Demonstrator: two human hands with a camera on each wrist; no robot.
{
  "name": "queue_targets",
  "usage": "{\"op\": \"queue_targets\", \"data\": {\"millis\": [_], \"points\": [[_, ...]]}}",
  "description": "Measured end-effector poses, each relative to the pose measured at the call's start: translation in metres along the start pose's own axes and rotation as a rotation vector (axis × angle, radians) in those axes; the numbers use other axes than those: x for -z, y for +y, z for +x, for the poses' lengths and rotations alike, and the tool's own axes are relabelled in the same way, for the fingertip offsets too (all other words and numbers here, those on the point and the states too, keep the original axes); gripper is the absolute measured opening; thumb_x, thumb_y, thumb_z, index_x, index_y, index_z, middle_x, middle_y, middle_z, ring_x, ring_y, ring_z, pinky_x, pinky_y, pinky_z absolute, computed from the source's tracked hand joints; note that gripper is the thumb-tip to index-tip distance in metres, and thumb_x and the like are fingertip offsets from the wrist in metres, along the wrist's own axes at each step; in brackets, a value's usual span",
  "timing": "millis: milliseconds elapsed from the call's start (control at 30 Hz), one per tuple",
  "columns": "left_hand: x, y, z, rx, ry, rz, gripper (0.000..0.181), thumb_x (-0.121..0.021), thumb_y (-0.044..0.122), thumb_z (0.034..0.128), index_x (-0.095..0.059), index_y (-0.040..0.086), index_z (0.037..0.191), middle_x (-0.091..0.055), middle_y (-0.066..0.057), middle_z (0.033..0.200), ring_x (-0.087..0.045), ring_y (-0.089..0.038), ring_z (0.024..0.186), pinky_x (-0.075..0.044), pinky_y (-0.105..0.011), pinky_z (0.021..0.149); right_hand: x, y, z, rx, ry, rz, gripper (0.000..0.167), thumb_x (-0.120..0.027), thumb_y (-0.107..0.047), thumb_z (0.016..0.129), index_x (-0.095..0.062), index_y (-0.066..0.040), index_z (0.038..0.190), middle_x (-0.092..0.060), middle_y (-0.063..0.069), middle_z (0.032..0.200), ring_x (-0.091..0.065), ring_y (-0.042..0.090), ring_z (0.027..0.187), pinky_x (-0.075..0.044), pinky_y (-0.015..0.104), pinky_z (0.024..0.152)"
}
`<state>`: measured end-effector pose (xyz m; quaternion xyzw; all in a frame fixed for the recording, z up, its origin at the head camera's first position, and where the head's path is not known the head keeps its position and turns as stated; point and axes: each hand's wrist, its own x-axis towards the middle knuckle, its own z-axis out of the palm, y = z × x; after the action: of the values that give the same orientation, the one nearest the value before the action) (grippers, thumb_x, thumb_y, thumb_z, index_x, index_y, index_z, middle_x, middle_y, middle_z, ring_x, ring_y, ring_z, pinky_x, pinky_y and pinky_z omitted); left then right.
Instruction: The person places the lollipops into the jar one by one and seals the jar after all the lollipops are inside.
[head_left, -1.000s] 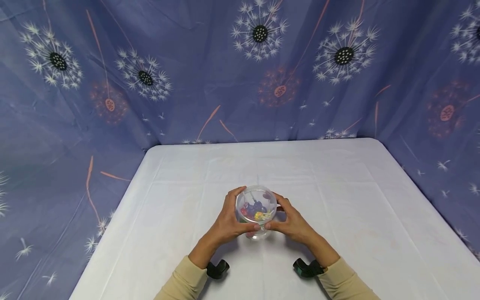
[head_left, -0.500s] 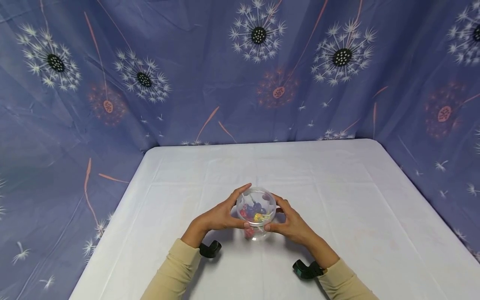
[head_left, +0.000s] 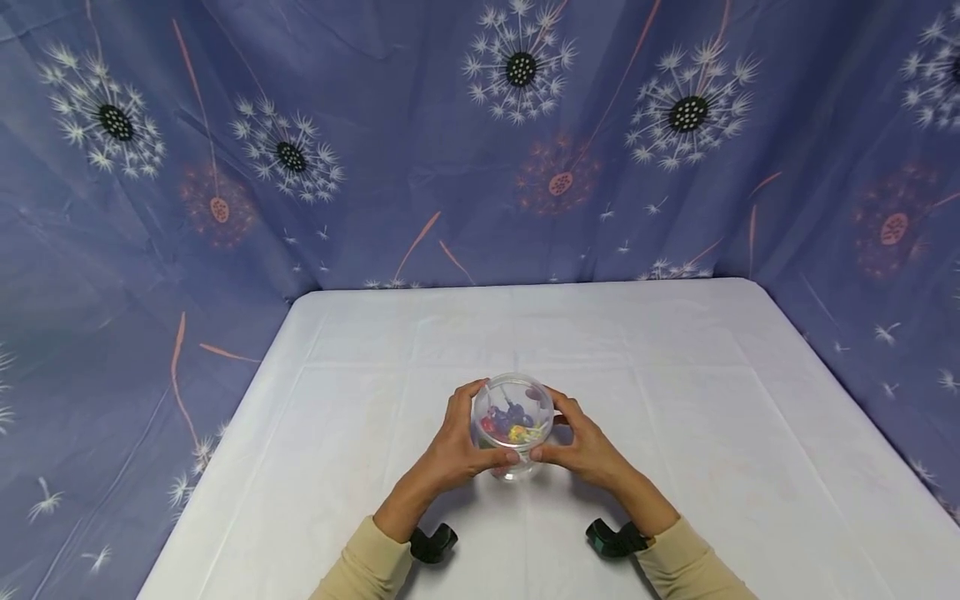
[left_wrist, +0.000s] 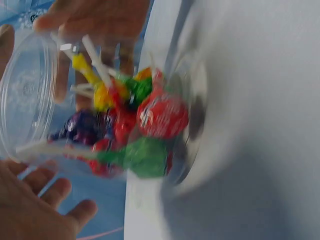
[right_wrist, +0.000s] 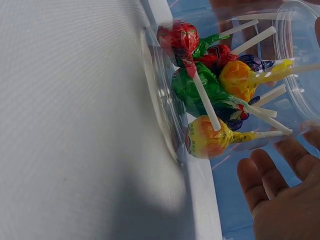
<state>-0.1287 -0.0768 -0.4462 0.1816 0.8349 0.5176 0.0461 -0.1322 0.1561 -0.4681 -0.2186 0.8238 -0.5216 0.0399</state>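
Observation:
A clear plastic jar stands upright on the white-covered table, its round top facing up. My left hand grips the upper rim from the left, with the thumb in front and the fingers behind. From the right, my right hand holds the same rim, its thumb tip close to the left one. Wrapped lollipops with white sticks lie jumbled inside. In the left wrist view I see a red lollipop and a green lollipop; a yellow lollipop shows low in the right wrist view.
A white cloth covers the table. Behind and beside it hangs a blue curtain with dandelion prints. A black wrist device sits at the left sleeve, another black device at the right.
My left hand shifted outward to the left along the rim half a second ago, then came back round to its former place. The right hand and the jar have stayed nearly still.

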Motion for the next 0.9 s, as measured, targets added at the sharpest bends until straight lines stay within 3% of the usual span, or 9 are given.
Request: {"op": "queue_targets", "data": {"millis": [100,333,433,533,733,833,900], "points": [[0.008,-0.003,0.005,-0.016,-0.075,0.024,0.097,-0.084,0.036,0.0678,-0.025,0.031,0.144,-0.03,-0.003,0.144,-0.036,-0.026,0.131,-0.032,-0.053,0.106,-0.001,0.001,0.0,0.001,0.003,0.006,0.085,-0.079,-0.029,0.076,-0.032,-0.027,0.146,-0.043,0.013,0.138,-0.049,0.033,0.115,-0.04,0.055,0.093],[0.036,-0.007,0.024,-0.021,-0.372,-0.001,0.1,-0.081,0.035,0.0721,-0.016,0.045,0.146,-0.024,0.004,0.151,-0.03,-0.026,0.139,-0.028,-0.052,0.111,0.0,0.001,0.0,-0.005,0.002,-0.011,0.085,-0.079,-0.029,0.076,-0.031,-0.027,0.146,-0.042,0.013,0.138,-0.05,0.034,0.115,-0.042,0.056,0.092],[0.041,-0.007,0.027,-0.019,-0.417,-0.039,0.103,-0.081,0.033,0.0734,-0.01,0.05,0.145,-0.017,0.007,0.155,-0.025,-0.026,0.143,-0.025,-0.05,0.113,0.0,0.001,0.0,-0.015,0.004,-0.006,0.085,-0.079,-0.028,0.076,-0.031,-0.028,0.146,-0.042,0.011,0.139,-0.05,0.033,0.115,-0.042,0.055,0.092],[0.036,-0.005,0.021,-0.039,-0.343,-0.071,0.108,-0.082,0.031,0.0722,-0.007,0.042,0.148,-0.016,0.004,0.157,-0.02,-0.025,0.145,-0.023,-0.05,0.115,-0.001,0.0,0.001,-0.011,0.0,0.002,0.085,-0.079,-0.028,0.076,-0.031,-0.028,0.146,-0.042,0.011,0.14,-0.049,0.032,0.115,-0.041,0.055,0.093],[0.008,0.003,0.0,-0.006,-0.041,-0.013,0.108,-0.085,0.037,0.0666,-0.016,0.022,0.148,-0.023,-0.005,0.152,-0.025,-0.027,0.141,-0.024,-0.055,0.112,0.0,0.0,0.0,-0.004,0.006,-0.004,0.085,-0.079,-0.029,0.076,-0.031,-0.028,0.146,-0.042,0.014,0.139,-0.05,0.033,0.115,-0.041,0.055,0.092],[-0.001,0.005,-0.004,0.036,0.013,0.015,0.104,-0.084,0.042,0.0659,-0.02,0.022,0.145,-0.028,-0.007,0.146,-0.034,-0.026,0.133,-0.031,-0.054,0.108,0.001,0.0,-0.001,0.003,0.005,-0.007,0.085,-0.078,-0.031,0.076,-0.03,-0.027,0.146,-0.042,0.014,0.139,-0.051,0.035,0.115,-0.041,0.056,0.092],[-0.001,0.004,-0.003,0.036,0.0,0.025,0.101,-0.084,0.042,0.0666,-0.022,0.023,0.145,-0.03,-0.007,0.143,-0.038,-0.026,0.128,-0.033,-0.053,0.105,0.0,0.001,-0.001,0.005,0.0,0.001,0.084,-0.078,-0.03,0.077,-0.031,-0.027,0.147,-0.042,0.014,0.139,-0.05,0.035,0.116,-0.041,0.056,0.093]]}}
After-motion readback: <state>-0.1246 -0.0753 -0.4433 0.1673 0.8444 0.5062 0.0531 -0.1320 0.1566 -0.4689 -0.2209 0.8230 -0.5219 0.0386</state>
